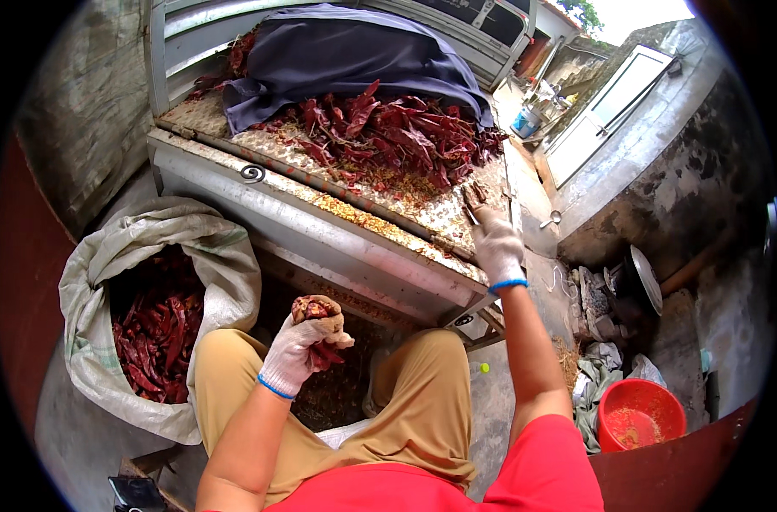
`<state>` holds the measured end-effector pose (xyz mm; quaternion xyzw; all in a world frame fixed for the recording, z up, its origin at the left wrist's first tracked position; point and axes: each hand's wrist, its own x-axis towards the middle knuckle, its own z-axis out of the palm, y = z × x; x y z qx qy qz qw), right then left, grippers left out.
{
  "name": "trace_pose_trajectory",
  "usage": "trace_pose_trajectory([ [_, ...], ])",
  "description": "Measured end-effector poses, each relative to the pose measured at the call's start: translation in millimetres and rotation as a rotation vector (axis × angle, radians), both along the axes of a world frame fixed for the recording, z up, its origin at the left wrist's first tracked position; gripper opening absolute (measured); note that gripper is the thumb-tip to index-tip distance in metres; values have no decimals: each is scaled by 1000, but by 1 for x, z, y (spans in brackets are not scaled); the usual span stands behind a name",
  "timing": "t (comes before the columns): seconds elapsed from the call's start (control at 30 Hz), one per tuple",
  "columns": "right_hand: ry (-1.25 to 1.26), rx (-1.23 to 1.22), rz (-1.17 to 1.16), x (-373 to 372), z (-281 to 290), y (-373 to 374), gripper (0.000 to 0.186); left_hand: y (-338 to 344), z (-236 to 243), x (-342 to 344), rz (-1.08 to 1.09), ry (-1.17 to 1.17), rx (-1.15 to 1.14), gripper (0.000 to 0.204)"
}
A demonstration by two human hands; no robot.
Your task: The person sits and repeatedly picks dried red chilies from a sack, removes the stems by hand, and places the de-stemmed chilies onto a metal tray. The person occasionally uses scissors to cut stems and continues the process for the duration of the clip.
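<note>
My left hand (303,346), in a white knit glove with a blue cuff, is closed round a bunch of dried red chilies (327,357) above my lap. The bunch's pale stem ends show at the top of the fist. My right hand (496,241), gloved the same way, reaches over the right front corner of the metal truck bed (320,247). Its dark-stained fingers are stretched out and apart, with nothing visible in them. Just beyond them lies a heap of dried red chilies (388,141), partly under a dark blue cloth (354,51).
To my left stands a white woven sack (85,299) with dried chilies inside. Loose seeds lie along the bed's edge. At the right are a red basin (685,418), a round metal lid (646,280), crumpled bags and a soot-marked wall (678,162).
</note>
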<state>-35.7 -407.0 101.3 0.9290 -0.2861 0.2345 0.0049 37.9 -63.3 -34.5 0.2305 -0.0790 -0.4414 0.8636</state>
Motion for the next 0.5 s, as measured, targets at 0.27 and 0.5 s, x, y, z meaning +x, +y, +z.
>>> trace_pose_trajectory([
  [0.27,284,10,-122,11,-12,-102,27,-1,-8,-1,-49,-18,61,35],
  [0.5,62,85,-32,1,-14,-106,31,-6,-11,-1,-36,-44,-40,24],
])
